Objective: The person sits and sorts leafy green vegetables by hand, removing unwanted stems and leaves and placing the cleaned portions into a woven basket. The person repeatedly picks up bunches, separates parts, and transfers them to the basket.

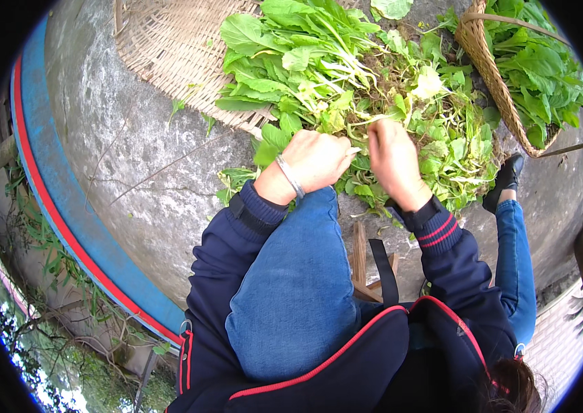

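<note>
My left hand (317, 157), with a silver bracelet (290, 176) at the wrist, is closed around a leafy green plant (271, 145). The plant's leaves come out on the left, and its pale stem end (354, 151) pokes out towards my right hand. My right hand (395, 155) is a little to the right with its fingers curled together; whether anything is pinched in them is hidden. Just beyond both hands lies a loose heap of trimmed leaves and roots (451, 139), some yellowed. Past my left hand, leafy greens (296, 57) are piled with their stems pointing right.
A flat woven bamboo tray (178, 57) lies under the piled greens. At the upper right stands a woven basket (503, 103) filled with greens (539, 67). My knee (302, 248) rises below my left hand. A blue and red ledge (64, 170) borders the concrete floor (131, 155) on the left.
</note>
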`<action>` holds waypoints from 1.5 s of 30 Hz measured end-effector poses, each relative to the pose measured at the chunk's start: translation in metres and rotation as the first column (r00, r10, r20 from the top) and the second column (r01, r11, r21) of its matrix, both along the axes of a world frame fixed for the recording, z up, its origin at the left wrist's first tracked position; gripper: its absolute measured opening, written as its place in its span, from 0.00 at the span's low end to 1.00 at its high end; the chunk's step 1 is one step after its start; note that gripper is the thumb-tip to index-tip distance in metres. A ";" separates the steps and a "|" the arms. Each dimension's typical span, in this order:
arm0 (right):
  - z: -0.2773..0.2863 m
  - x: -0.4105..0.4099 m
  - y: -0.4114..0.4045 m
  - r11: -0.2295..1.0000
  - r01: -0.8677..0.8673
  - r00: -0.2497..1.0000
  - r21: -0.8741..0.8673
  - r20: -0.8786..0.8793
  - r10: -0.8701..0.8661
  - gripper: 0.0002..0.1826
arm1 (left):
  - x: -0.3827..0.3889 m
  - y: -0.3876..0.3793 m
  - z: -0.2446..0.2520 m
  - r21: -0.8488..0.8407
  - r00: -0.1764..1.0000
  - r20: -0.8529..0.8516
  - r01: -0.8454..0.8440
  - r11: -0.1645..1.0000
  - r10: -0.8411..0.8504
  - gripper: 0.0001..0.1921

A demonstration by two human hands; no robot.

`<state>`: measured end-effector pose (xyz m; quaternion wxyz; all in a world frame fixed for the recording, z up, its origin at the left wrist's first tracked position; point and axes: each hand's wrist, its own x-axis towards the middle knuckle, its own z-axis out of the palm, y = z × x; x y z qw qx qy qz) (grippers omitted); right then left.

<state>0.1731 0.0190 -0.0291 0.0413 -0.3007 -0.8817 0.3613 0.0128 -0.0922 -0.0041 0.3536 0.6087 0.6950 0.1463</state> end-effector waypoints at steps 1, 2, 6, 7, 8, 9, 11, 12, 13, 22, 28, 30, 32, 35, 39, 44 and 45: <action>-0.004 0.001 0.006 0.997 0.042 0.997 0.058 0.064 -0.045 0.05 | -0.002 -0.002 -0.002 -0.037 1.000 0.005 0.008 0.999 -0.008 0.14; -0.006 0.004 0.014 1.000 -0.002 0.987 0.014 0.161 0.000 0.04 | -0.007 -0.005 -0.005 -0.053 1.000 0.015 0.016 0.998 -0.015 0.13; -0.009 0.007 0.033 0.943 -0.305 0.929 0.133 0.258 0.265 0.08 | -0.027 -0.017 -0.014 -0.231 0.993 -0.030 0.103 0.968 -0.113 0.11; -0.013 -0.001 0.038 0.945 -0.250 0.965 0.209 0.129 0.227 0.07 | -0.029 -0.018 -0.017 -0.264 0.992 -0.036 0.109 0.958 -0.123 0.11; -0.019 -0.012 0.046 0.967 -0.150 0.989 0.207 0.020 0.149 0.06 | -0.029 -0.019 -0.019 -0.221 0.994 -0.009 0.103 0.970 -0.107 0.11; -0.025 -0.024 0.054 0.981 -0.056 0.996 0.186 -0.056 0.067 0.06 | -0.027 -0.020 -0.022 -0.197 0.995 0.019 0.100 0.975 -0.098 0.11; -0.040 -0.046 0.069 0.966 0.034 0.997 0.257 -0.080 -0.014 0.05 | -0.022 -0.022 -0.025 -0.173 0.995 0.049 0.093 0.981 -0.086 0.11; -0.049 -0.055 0.075 0.971 0.047 0.999 0.233 -0.024 -0.043 0.05 | -0.019 -0.022 -0.027 -0.169 0.996 0.050 0.085 0.982 -0.078 0.11; -0.058 -0.064 0.080 0.971 0.051 0.999 0.231 -0.015 -0.049 0.06 | -0.018 -0.022 -0.028 -0.155 0.996 0.056 0.075 0.985 -0.067 0.11; -0.077 -0.088 0.072 0.977 -0.039 0.984 0.209 0.177 0.001 0.13 | -0.024 -0.025 -0.026 -0.201 0.999 0.039 0.034 0.979 -0.027 0.13; -0.057 -0.086 0.056 0.966 0.075 0.995 -0.248 0.079 -0.057 0.12 | -0.026 -0.020 -0.020 -0.167 0.998 0.061 0.024 0.986 -0.014 0.12; -0.052 -0.082 0.052 0.964 0.069 0.997 -0.256 -0.021 -0.077 0.13 | -0.027 -0.020 -0.018 -0.144 0.997 0.073 0.016 0.989 -0.005 0.11; -0.045 -0.074 0.052 0.969 0.115 0.984 -0.219 -0.107 -0.141 0.12 | -0.028 -0.019 -0.015 -0.117 0.997 0.080 0.004 0.993 0.005 0.11; -0.032 -0.058 0.056 0.857 0.244 0.925 -0.454 -0.155 -0.346 0.09 | -0.029 -0.018 -0.013 -0.060 0.995 0.080 -0.062 0.996 0.067 0.11; -0.016 -0.040 0.061 0.692 0.220 0.811 -0.688 -0.264 -0.521 0.09 | -0.027 -0.011 -0.007 0.060 0.989 0.063 -0.140 0.988 0.137 0.09; 0.001 -0.029 0.055 0.836 0.228 0.800 -0.499 -0.393 -0.452 0.09 | -0.022 0.002 0.019 0.336 0.967 0.110 -0.252 0.908 0.229 0.09; 0.004 -0.028 0.054 0.900 0.247 0.835 -0.359 -0.393 -0.386 0.09 | -0.021 0.005 0.025 0.418 0.961 0.123 -0.275 0.866 0.246 0.10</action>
